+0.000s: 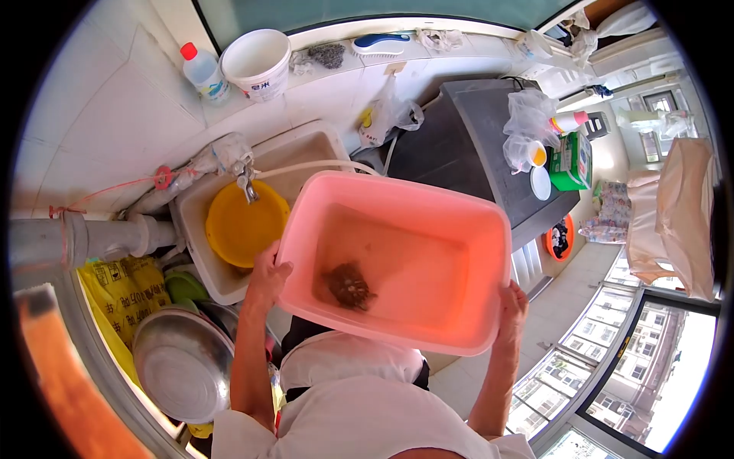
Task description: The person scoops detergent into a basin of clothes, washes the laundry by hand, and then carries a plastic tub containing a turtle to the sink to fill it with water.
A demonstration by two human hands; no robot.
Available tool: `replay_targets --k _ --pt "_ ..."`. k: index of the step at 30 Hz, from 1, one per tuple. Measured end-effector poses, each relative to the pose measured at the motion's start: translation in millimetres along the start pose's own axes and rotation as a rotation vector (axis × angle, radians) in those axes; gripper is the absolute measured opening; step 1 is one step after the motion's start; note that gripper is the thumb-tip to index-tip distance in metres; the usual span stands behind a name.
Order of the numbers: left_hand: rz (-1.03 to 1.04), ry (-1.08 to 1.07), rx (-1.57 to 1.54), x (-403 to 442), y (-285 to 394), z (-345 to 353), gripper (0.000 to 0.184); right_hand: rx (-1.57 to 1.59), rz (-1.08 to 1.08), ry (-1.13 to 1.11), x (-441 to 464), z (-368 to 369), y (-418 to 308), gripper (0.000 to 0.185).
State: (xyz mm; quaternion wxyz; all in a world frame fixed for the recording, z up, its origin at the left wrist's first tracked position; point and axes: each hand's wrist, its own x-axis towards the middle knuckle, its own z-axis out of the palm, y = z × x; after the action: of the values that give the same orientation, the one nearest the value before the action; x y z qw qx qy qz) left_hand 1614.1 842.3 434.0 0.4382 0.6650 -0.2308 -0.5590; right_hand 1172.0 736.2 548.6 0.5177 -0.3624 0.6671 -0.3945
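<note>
A pink rectangular plastic tub (pixel 428 336) is held up in front of my body, slightly tilted. My left hand (pixel 267 277) grips its left rim, with the thumb over the edge. On the opposite side my right hand (pixel 513 307) is closed around the right rim. Inside, towards the left, lies a small dark brown turtle-like animal (pixel 349 286) with a patterned back. Whether there is water around it I cannot tell. Behind the tub's left corner, a yellow basin (pixel 246 223) sits in the sink (pixel 306 145) beneath the tap (pixel 246 183).
A grey-topped appliance (pixel 474 130) stands right of the sink, bearing plastic bags and a green box (pixel 570 162). Metal bowls (pixel 183 366) are stacked at lower left. A white bucket (pixel 258 67), a bottle (pixel 205 75) and a brush (pixel 381 43) line the ledge.
</note>
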Motion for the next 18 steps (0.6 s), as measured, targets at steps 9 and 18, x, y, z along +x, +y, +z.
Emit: replay_targets --k 9,18 --pt "-0.134 -0.046 -0.211 -22 -25 18 0.048 0.09 0.092 -0.062 -10 11 -84 0.018" --pt "-0.183 -0.042 -0.269 -9 -57 34 0.085 -0.01 0.144 -0.093 6 41 -107 0.019"
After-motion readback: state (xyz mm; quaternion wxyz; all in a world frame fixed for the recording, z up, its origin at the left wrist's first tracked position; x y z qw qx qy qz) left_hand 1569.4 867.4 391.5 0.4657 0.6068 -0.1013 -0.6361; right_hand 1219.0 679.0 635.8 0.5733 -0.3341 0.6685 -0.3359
